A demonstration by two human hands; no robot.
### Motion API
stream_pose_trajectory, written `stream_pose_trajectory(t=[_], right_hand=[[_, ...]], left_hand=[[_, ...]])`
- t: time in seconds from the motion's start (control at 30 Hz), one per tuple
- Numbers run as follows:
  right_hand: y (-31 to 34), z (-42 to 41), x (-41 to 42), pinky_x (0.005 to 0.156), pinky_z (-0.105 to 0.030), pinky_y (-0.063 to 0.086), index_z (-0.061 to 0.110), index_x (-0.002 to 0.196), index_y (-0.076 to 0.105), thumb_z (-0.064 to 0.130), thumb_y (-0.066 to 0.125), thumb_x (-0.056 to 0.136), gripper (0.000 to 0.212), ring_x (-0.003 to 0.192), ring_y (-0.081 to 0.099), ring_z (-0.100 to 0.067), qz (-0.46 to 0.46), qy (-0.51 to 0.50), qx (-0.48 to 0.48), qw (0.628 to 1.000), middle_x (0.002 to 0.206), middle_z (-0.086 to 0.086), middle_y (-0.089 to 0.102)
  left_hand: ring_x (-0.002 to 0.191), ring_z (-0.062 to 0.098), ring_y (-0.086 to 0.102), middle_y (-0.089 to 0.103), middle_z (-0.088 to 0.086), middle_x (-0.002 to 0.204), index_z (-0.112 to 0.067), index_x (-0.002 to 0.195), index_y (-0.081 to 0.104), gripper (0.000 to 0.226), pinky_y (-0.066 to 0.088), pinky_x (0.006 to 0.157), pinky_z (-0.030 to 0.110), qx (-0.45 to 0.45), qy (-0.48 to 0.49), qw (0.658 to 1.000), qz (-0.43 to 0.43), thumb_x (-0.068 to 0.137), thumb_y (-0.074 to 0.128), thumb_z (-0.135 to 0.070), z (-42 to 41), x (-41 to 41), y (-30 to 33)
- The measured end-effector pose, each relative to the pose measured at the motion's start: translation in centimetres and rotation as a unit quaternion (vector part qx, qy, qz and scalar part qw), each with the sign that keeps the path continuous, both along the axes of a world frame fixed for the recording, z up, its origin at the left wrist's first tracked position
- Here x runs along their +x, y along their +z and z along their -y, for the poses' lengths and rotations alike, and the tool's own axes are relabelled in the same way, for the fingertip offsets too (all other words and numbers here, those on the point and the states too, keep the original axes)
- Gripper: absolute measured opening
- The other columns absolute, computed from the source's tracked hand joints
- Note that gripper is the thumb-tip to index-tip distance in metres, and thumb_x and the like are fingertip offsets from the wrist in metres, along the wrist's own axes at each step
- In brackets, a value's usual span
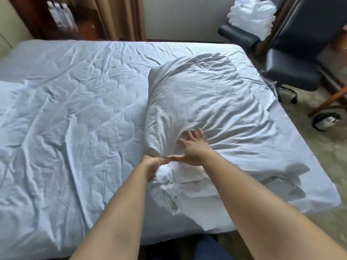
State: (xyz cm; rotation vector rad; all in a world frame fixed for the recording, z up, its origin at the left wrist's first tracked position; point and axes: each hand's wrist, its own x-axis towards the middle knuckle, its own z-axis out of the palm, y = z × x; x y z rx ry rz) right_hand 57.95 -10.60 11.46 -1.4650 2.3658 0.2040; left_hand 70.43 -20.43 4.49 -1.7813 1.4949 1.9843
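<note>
A white pillow (202,102) in a wrinkled white pillowcase lies on the right half of the bed (65,109). The loose open end of the pillowcase (187,186) bunches toward me near the bed's front edge. My left hand (152,166) grips a gathered wad of that cloth at the pillow's near left corner. My right hand (191,147) lies flat with fingers spread, pressing down on the pillow's near end and denting it. The thumb of my right hand nearly touches my left hand.
The bed's pale blue sheet is creased all over. Dark padded chairs (293,72) stand to the right of the bed, one with a pile of white linen (251,15) on it. Brown curtains (120,17) hang at the back wall. Carpeted floor (309,147) lies to the right.
</note>
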Motion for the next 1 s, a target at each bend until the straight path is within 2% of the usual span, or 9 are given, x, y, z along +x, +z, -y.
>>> stream_pose_trajectory(t=[0.07,0.13,0.3,0.47,0.57,0.7,0.8,0.9,1.0], right_hand=[[-0.9,0.6,-0.2,0.115,-0.052,-0.015,0.031,0.152,0.009,0.08,0.054,0.069,0.107,0.145,-0.02,-0.026,-0.029,0.023,0.006,0.999,0.159,-0.005,-0.011],[-2.7,0.3,-0.6,0.114,-0.054,-0.015,0.034,0.151,-0.008,0.077,0.062,0.064,0.12,0.143,-0.027,-0.025,-0.028,0.011,0.028,0.999,0.157,-0.005,-0.023],[-7.4,0.3,-0.1,0.113,-0.053,-0.017,0.038,0.15,-0.013,0.083,0.059,0.059,0.124,0.143,-0.026,-0.023,-0.017,0.004,0.028,0.999,0.157,-0.003,-0.025],[-9.2,3.3,-0.4,0.105,-0.048,-0.03,0.042,0.146,-0.017,0.087,0.004,0.065,0.095,0.143,-0.027,-0.022,-0.046,0.0,-0.02,0.999,0.156,0.002,-0.028],[-9.2,4.9,-1.7,0.099,-0.047,-0.034,0.042,0.145,-0.018,0.083,-0.001,0.064,0.091,0.143,-0.027,-0.023,-0.075,0.001,-0.043,0.996,0.156,0.003,-0.027],[-8.8,6.4,-3.8,0.099,-0.049,-0.036,0.041,0.147,-0.012,0.081,0.013,0.076,0.086,0.139,-0.033,-0.021,-0.086,-0.008,-0.059,0.995,0.148,0.006,-0.037],[-9.8,7.5,-4.9,0.1,-0.047,-0.034,0.041,0.149,-0.008,0.082,0.014,0.075,0.088,0.143,-0.026,-0.024,-0.063,-0.025,-0.063,0.996,0.156,0.002,-0.026],[-10.9,8.7,-5.8,0.104,-0.047,-0.031,0.041,0.149,-0.004,0.081,-0.001,0.063,0.095,0.144,-0.023,-0.025,-0.054,-0.022,-0.073,0.996,0.158,-0.001,-0.02],[-11.8,10.1,-6.7,0.108,-0.048,-0.025,0.039,0.151,0.007,0.078,0.006,0.067,0.092,0.146,-0.014,-0.028,-0.035,-0.012,-0.1,0.994,0.16,-0.004,-0.01]], left_hand=[[0.064,0.022,0.065,0.068,0.009,0.079,-0.002,0.096,0.066,0.059,0.056,0.06,0.031,0.039,-0.011,0.999,0.005,0.052,0.092,-0.031,0.1,0.8,-1.8],[0.072,0.023,0.068,0.071,0.011,0.089,0.0,0.106,0.066,0.062,0.056,0.06,0.033,0.051,-0.017,0.999,0.01,0.057,0.091,-0.029,0.2,1.3,-3.2],[0.107,0.025,0.06,0.056,0.008,0.126,-0.01,0.131,0.04,0.095,0.052,0.084,0.037,0.038,-0.015,0.998,0.038,0.053,0.092,-0.028,2.8,2.0,-5.0],[0.139,0.028,0.028,0.012,0.005,0.156,-0.038,0.15,-0.006,0.126,0.038,0.106,0.044,-0.02,-0.03,0.999,-0.003,0.061,0.083,-0.028,5.0,0.7,-5.4],[0.143,0.027,0.018,0.005,0.006,0.156,-0.037,0.151,-0.002,0.108,0.03,0.113,0.041,-0.093,-0.025,0.995,-0.038,0.074,0.07,-0.018,5.9,-1.5,-4.4],[0.143,0.028,0.02,0.013,0.01,0.156,-0.032,0.152,0.007,0.098,0.02,0.118,0.041,-0.143,-0.027,0.988,-0.053,0.067,0.054,-0.033,7.3,-4.5,-3.6],[0.144,0.026,0.018,0.013,0.011,0.157,-0.031,0.152,0.007,0.092,0.016,0.118,0.04,-0.141,-0.017,0.989,-0.03,0.078,0.057,-0.047,8.6,-5.9,-4.9],[0.144,0.026,0.019,0.012,0.009,0.157,-0.027,0.153,0.004,0.1,0.019,0.118,0.039,-0.149,-0.018,0.989,0.01,0.079,0.064,-0.057,9.8,-6.7,-6.8],[0.14,0.026,0.03,0.022,0.008,0.155,-0.028,0.152,-0.005,0.123,0.028,0.115,0.041,-0.114,-0.004,0.993,0.038,0.065,0.073,-0.065,10.8,-7.3,-8.3]])
